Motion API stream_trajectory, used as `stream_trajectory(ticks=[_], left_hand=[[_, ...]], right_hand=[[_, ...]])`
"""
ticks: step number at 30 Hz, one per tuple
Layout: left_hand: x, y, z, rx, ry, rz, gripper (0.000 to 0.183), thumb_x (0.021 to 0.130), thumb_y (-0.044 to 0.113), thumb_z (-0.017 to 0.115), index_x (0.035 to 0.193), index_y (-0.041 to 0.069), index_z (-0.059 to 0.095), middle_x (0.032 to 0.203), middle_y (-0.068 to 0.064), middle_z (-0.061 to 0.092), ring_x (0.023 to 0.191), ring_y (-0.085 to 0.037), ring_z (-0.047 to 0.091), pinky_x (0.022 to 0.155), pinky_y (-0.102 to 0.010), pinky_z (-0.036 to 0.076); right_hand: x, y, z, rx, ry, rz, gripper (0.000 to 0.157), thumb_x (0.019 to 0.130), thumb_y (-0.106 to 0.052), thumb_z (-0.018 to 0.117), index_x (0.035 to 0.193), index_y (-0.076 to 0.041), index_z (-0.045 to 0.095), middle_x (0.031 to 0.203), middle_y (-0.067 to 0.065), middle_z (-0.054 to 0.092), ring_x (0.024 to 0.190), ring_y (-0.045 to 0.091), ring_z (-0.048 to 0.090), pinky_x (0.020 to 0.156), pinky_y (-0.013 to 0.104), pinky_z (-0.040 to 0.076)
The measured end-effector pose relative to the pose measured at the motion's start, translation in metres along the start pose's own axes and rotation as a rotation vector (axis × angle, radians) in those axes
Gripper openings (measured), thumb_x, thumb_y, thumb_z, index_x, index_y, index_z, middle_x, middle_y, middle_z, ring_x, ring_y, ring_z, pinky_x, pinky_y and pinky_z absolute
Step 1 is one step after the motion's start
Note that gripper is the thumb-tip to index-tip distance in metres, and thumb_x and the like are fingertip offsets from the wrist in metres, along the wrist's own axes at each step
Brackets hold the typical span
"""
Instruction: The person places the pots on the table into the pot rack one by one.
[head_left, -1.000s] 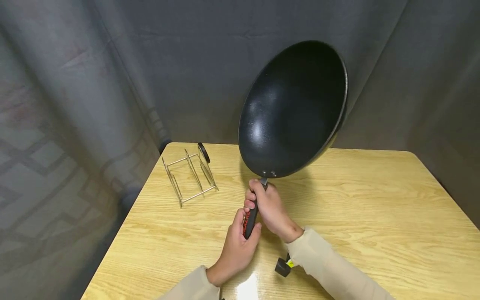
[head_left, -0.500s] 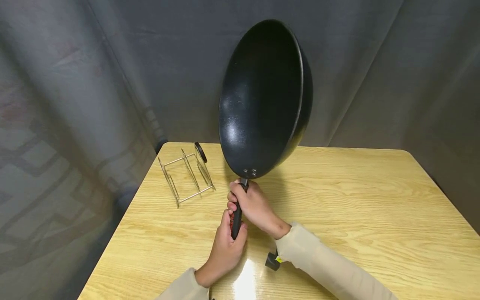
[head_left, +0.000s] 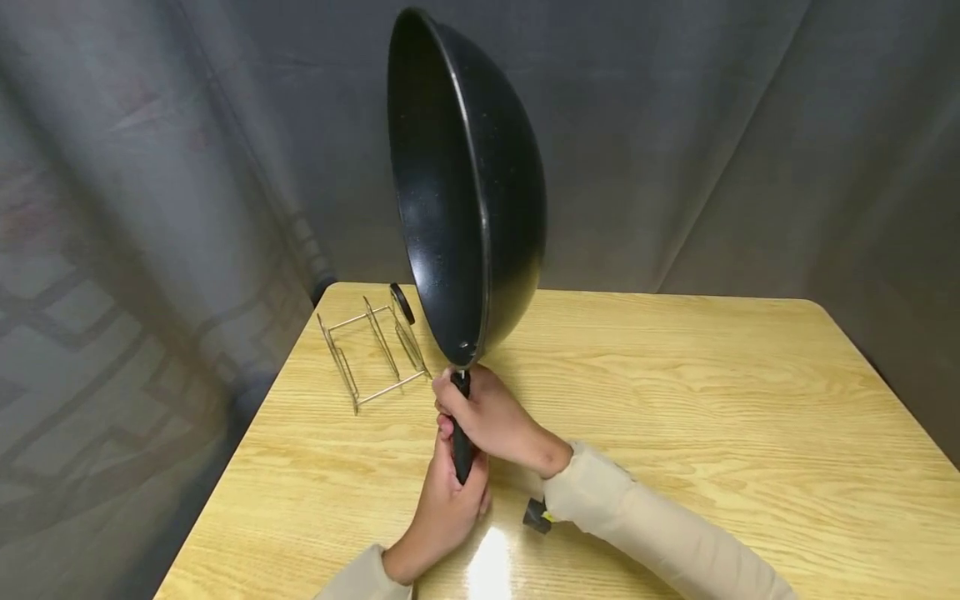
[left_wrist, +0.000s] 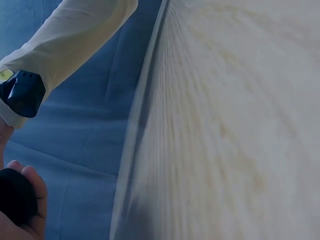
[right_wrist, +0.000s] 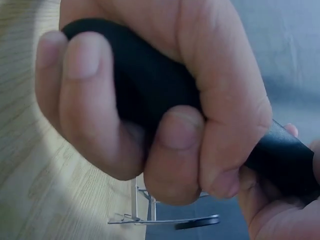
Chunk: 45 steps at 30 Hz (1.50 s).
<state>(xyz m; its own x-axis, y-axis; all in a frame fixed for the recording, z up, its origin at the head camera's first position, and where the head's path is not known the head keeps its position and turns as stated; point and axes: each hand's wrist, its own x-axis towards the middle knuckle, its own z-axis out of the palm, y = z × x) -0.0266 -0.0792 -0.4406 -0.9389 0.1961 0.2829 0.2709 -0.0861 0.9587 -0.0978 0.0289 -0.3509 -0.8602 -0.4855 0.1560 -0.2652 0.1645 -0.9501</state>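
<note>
A large black wok (head_left: 512, 196) is held up on edge above the table in the head view, its hollow facing left and its rounded outside facing right. My right hand (head_left: 491, 417) grips the black handle (head_left: 462, 457) close to the wok's rim, with fingers (right_wrist: 90, 95) curled around it. Lower down, my left hand (head_left: 447, 504) holds the handle's end, thumb along one side. The left wrist view catches the handle's black end (left_wrist: 17, 197) within the left hand's fingers. Neither hand touches anything else.
A thin wire rack (head_left: 392, 388) with a black disc-shaped part (head_left: 402, 303) stands left of the wok on the wood-grain table (head_left: 712, 400). Grey curtains (head_left: 637, 150) hang behind and at the sides. A small black device (head_left: 537, 516) sits at the right wrist.
Both hands have shifted left with the wok. It has turned about its handle, so its inside shows less and its outer right side more. The wire rack stays put.
</note>
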Motion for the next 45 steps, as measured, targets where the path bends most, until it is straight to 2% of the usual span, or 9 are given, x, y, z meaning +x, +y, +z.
stream_trajectory(ticks=[5, 9, 11, 18, 25, 31, 35, 42, 45], left_hand=[[-0.006, 0.001, -0.001, -0.034, 0.021, 0.040, 0.037, 0.106, -0.005, 0.045, 0.140, 0.003, 0.032, 0.065, -0.007, 0.046, 0.042, -0.017, 0.048, 0.041, -0.033, 0.048], [-0.010, 0.000, -0.004, -0.059, 0.018, 0.088, 0.036, 0.106, -0.006, 0.043, 0.139, 0.006, 0.033, 0.066, -0.013, 0.045, 0.042, -0.024, 0.048, 0.041, -0.035, 0.048], [-0.012, -0.001, -0.006, -0.071, 0.004, 0.102, 0.037, 0.107, -0.006, 0.042, 0.141, 0.008, 0.032, 0.066, -0.015, 0.045, 0.043, -0.025, 0.047, 0.042, -0.035, 0.048], [-0.020, -0.001, -0.015, -0.062, -0.022, 0.116, 0.027, 0.108, -0.007, 0.039, 0.130, 0.008, 0.033, 0.062, -0.016, 0.046, 0.044, -0.024, 0.049, 0.043, -0.034, 0.048], [-0.034, 0.001, -0.021, -0.068, 0.009, 0.109, 0.036, 0.107, -0.009, 0.037, 0.134, 0.014, 0.033, 0.063, -0.017, 0.046, 0.044, -0.026, 0.050, 0.042, -0.035, 0.049], [-0.037, 0.004, -0.021, -0.062, 0.039, 0.057, 0.018, 0.108, -0.007, 0.037, 0.119, 0.008, 0.039, 0.059, -0.019, 0.046, 0.042, -0.026, 0.051, 0.041, -0.034, 0.049], [-0.038, 0.006, -0.020, -0.060, 0.049, 0.033, 0.014, 0.108, -0.005, 0.038, 0.114, 0.007, 0.039, 0.058, -0.021, 0.046, 0.041, -0.024, 0.053, 0.040, -0.032, 0.048], [-0.036, 0.005, -0.021, -0.093, 0.016, 0.117, 0.009, 0.107, -0.008, 0.035, 0.112, 0.000, 0.035, 0.056, -0.018, 0.047, 0.039, -0.029, 0.050, 0.036, -0.030, 0.046], [-0.036, 0.006, -0.020, -0.102, 0.019, 0.112, 0.009, 0.107, -0.008, 0.036, 0.113, -0.001, 0.035, 0.054, -0.018, 0.048, 0.038, -0.030, 0.050, 0.036, -0.030, 0.046]], right_hand=[[0.002, -0.005, 0.005, -0.077, -0.086, -0.055, 0.035, 0.106, -0.025, 0.047, 0.076, -0.011, 0.057, 0.063, -0.001, 0.059, 0.060, 0.016, 0.061, 0.067, 0.030, 0.049], [0.003, -0.009, 0.008, -0.105, -0.118, -0.046, 0.036, 0.106, -0.026, 0.048, 0.074, -0.012, 0.058, 0.062, -0.003, 0.060, 0.059, 0.015, 0.060, 0.067, 0.029, 0.047], [0.003, -0.010, 0.010, -0.105, -0.133, -0.032, 0.037, 0.106, -0.027, 0.048, 0.073, -0.012, 0.058, 0.062, -0.002, 0.060, 0.058, 0.016, 0.060, 0.067, 0.029, 0.047], [0.003, -0.012, 0.020, -0.081, -0.180, -0.003, 0.036, 0.107, -0.028, 0.049, 0.077, -0.010, 0.061, 0.061, -0.002, 0.062, 0.055, 0.016, 0.060, 0.064, 0.027, 0.047], [0.005, -0.013, 0.033, -0.109, -0.233, -0.036, 0.027, 0.106, -0.028, 0.050, 0.086, -0.014, 0.060, 0.063, -0.007, 0.064, 0.057, 0.012, 0.061, 0.063, 0.024, 0.047], [0.006, -0.013, 0.037, -0.121, -0.252, -0.039, 0.025, 0.105, -0.030, 0.050, 0.088, -0.015, 0.059, 0.064, -0.009, 0.064, 0.058, 0.010, 0.061, 0.063, 0.024, 0.047], [0.006, -0.014, 0.039, -0.118, -0.250, -0.026, 0.022, 0.104, -0.029, 0.051, 0.089, -0.015, 0.059, 0.064, -0.009, 0.064, 0.059, 0.009, 0.062, 0.064, 0.023, 0.047], [0.009, -0.011, 0.039, -0.127, -0.249, -0.043, 0.023, 0.103, -0.027, 0.050, 0.085, -0.015, 0.058, 0.062, -0.010, 0.063, 0.060, 0.009, 0.062, 0.063, 0.023, 0.047], [0.011, -0.009, 0.039, -0.123, -0.248, -0.049, 0.024, 0.102, -0.026, 0.050, 0.083, -0.015, 0.058, 0.061, -0.010, 0.063, 0.059, 0.009, 0.062, 0.062, 0.023, 0.046]])
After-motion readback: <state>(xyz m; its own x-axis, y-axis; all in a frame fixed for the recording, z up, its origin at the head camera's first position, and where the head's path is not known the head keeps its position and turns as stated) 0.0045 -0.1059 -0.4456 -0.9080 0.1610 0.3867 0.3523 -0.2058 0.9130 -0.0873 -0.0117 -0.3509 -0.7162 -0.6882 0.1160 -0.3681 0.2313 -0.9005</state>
